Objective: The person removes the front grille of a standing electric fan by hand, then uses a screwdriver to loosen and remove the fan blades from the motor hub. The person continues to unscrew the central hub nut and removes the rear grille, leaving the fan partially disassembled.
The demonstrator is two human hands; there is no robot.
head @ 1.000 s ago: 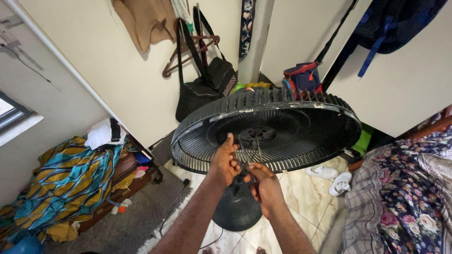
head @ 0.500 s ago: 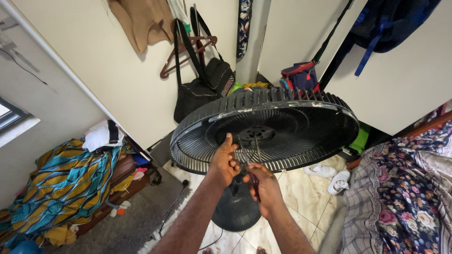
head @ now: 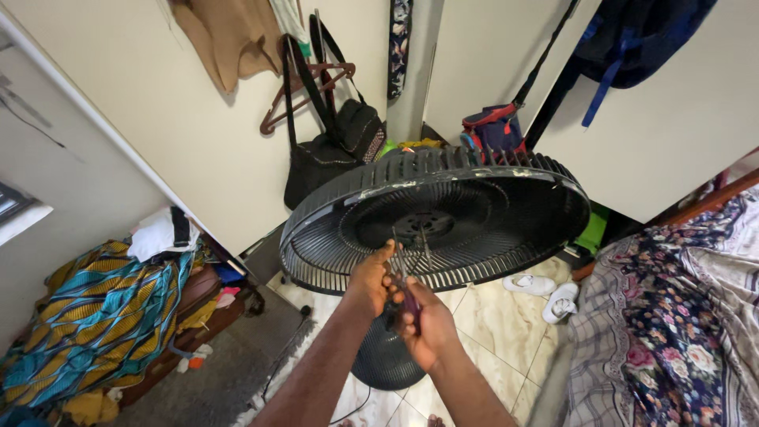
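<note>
A black standing fan's round grille (head: 474,213) faces up toward me, tilted above its round base (head: 387,360) on the tiled floor. My left hand (head: 370,281) pinches the near rim of the grille. My right hand (head: 427,328) is closed on the dark red handles of a pair of pliers (head: 407,289), whose metal jaws reach up into the grille wires beside my left thumb. What the jaws grip is too small to tell.
Black bags (head: 332,150) and a hanger hang on the cream wall behind the fan. A pile of patterned cloth (head: 95,316) lies on the left. White shoes (head: 545,292) sit on the floor, and a bed with floral sheets (head: 672,316) is on the right.
The view has shifted slightly, so the fan and my hands sit a little lower and to the left. My right hand has drawn closer to my left at the rim.
</note>
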